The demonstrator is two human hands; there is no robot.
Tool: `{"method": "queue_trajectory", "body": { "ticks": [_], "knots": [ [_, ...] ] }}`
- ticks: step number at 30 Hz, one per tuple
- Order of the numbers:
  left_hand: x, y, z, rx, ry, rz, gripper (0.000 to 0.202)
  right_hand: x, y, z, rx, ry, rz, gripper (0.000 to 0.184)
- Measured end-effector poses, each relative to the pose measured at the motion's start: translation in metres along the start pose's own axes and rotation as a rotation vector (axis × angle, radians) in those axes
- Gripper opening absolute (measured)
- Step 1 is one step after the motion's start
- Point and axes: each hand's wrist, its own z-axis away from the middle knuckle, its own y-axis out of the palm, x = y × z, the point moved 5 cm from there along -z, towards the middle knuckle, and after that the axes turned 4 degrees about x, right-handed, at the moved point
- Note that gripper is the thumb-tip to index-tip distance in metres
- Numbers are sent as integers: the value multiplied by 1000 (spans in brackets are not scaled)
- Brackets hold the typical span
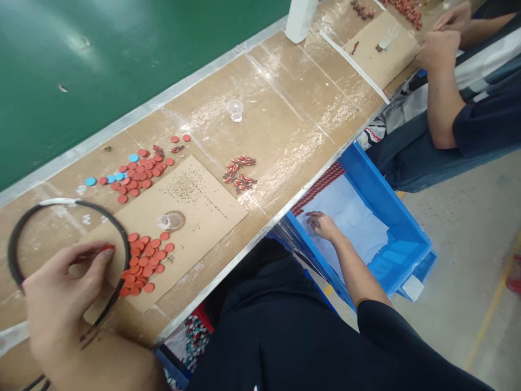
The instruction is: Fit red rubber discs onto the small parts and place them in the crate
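Nearest, lower left: left hand [61, 293], thumb and fingers pinched together on a small red piece [106, 248] right at the fingertips. A black hoop [16, 255] with a white stretch along its top curves around that hand; whether the hand grips it, I cannot tell. Just past the fingers, a heap of red discs [142, 260] lies on a kraft cardboard sheet [215, 212], with fine dark specks scattered across it and a small clear cup [165, 222] on a round base.

Right hand [323, 227], centre, fingers loose and apart, rests empty on a white sheet [350, 217] in a blue plastic crate [407, 228]. A row of red parts [319, 187] lines the crate's upper corner, near the fingers.

Bench [285, 92] runs diagonally, topped with taped cardboard, a metal strip [228, 269] along the near edge. Farther along it: red and blue discs [138, 174], a cluster of small red-and-metal parts [239, 174], a clear cup [235, 110]. Green surface [81, 81] fills the upper left — past the bench's far edge. Upper right, a co-worker's hands [437, 49] sit beside another cardboard sheet [382, 49]. Grey floor [468, 244] lies lower right.
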Motion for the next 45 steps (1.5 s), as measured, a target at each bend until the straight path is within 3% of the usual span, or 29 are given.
{"method": "queue_trajectory", "body": {
  "ticks": [4, 6, 8, 11, 14, 18, 25, 27, 30, 32, 35, 37, 40, 43, 45],
  "knots": [
    [-21, -5, 4, 54, -93, 25, 43, 11, -75, -14, -356, 19, 12, 27],
    [-25, -6, 4, 57, -72, 33, 42, 40, -108, -31, -554, -10, -8, 26],
    [-24, -8, 3, 25, -29, 54, 41, 90, -128, -55, -698, -148, -80, 19],
    [-21, -11, 4, -62, 51, 92, 41, 179, -119, -104, -400, -415, -29, 23],
    [-22, -14, 7, -119, 118, 144, 44, 231, -100, -139, -167, -547, 51, 27],
    [-26, -15, 12, -155, 149, 238, 39, 238, -88, -161, -40, -536, 38, 31],
    [-18, 4, 7, -324, 100, 681, 13, 233, -99, -167, 20, -479, -20, 43],
    [-15, 10, 4, -344, 71, 814, 11, 239, -110, -165, -49, -499, -18, 38],
    [-16, 15, 3, -330, 45, 1004, 9, 259, -137, -159, -318, -566, -134, 26],
    [-19, 17, 3, -298, 22, 1126, 10, 281, -151, -154, -474, -636, -276, 20],
    [-21, 21, 3, -248, -35, 1306, 16, 328, -150, -151, -549, -773, -453, 12],
    [-21, 23, 2, -219, -64, 1424, 18, 361, -138, -151, -517, -860, -528, 12],
    [-20, 24, 2, -181, -87, 1571, 18, 395, -108, -155, -320, -961, -622, 18],
    [-20, 21, 4, -160, -97, 1665, 19, 400, -83, -159, -99, -992, -685, 22],
    [-21, 19, 5, -141, -89, 1704, 20, 394, -75, -161, -29, -981, -659, 20]
  ]
}}
